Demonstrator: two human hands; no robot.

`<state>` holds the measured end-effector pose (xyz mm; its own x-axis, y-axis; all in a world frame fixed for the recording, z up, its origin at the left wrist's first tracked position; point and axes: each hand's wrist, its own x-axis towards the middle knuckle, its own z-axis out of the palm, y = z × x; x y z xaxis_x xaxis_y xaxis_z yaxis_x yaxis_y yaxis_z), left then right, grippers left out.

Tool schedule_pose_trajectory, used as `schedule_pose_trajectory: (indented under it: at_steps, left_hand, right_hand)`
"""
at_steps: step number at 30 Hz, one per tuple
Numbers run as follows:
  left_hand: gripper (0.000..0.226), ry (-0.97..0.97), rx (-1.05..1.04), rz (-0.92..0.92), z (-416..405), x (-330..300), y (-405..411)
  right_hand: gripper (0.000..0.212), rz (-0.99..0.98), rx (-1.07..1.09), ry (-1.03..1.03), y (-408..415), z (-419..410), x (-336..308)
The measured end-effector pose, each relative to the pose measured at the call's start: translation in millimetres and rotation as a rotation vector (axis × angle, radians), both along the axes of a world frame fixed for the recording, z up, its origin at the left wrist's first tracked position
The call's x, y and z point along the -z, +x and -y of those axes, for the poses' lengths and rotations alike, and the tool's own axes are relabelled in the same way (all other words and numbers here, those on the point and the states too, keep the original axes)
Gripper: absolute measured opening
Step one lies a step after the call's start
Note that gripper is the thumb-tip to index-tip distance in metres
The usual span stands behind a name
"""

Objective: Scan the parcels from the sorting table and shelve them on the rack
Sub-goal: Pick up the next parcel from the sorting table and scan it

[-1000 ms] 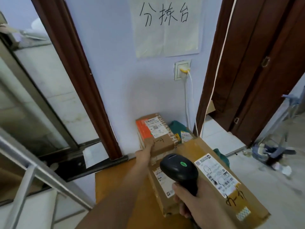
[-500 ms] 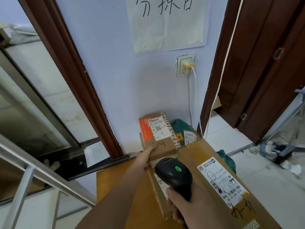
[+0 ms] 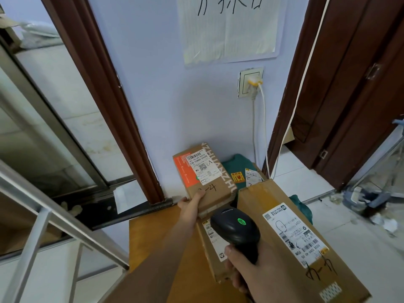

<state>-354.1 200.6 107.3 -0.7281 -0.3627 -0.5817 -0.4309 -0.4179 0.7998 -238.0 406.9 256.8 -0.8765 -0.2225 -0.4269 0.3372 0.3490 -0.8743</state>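
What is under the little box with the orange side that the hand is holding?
Under the small orange-sided box, gripped by the left hand, lies a longer cardboard box with a white label, on the wooden table. The scanner in the right hand covers part of it.

The left arm reaches forward and away, forearm bare, running from the near lower middle up toward the far centre. The left hand [image 3: 190, 203] lies at the near left corner of a small box [image 3: 205, 178], thumb on top, the other fingers hidden beneath or behind its edge. The right hand [image 3: 244, 270] sits near and to the right, fingers curled round the handle of a black scanner [image 3: 235, 226], its head pointing away from the person.
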Motion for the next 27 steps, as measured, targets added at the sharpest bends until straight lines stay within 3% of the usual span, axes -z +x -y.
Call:
schedule_pose_trajectory:
  at_steps: [4, 9, 13, 15, 19, 27]
  left_hand:
    - [0.087, 0.113, -0.071, -0.049, 10.4, -3.4, 10.6]
    - [0.078, 0.118, -0.034, -0.161, 25.3, -5.1, 38.2]
    - [0.121, 0.118, 0.041, -0.275, 41.0, -19.3, 68.8]
    - [0.132, 0.042, 0.132, -0.309, 46.6, -27.3, 86.7]
    - [0.127, -0.108, 0.265, -0.387, 51.9, -40.6, 116.0]
    - [0.129, -0.142, 0.314, -0.425, 59.2, -50.9, 139.9]
  right_hand:
    - [0.013, -0.052, -0.016, 0.025, 2.6, -0.4, -5.5]
    - [0.017, -0.1, 0.001, 0.03, 9.2, 4.6, -9.7]
    - [0.015, -0.233, -0.018, 0.059, 16.4, 13.7, -15.3]
    - [0.009, -0.284, -0.027, 0.019, 23.2, 20.4, -21.3]
    - [0.006, -0.403, -0.028, 0.03, 37.0, 35.8, -28.8]
    - [0.022, -0.469, 0.018, 0.078, 53.3, 52.5, -23.0]
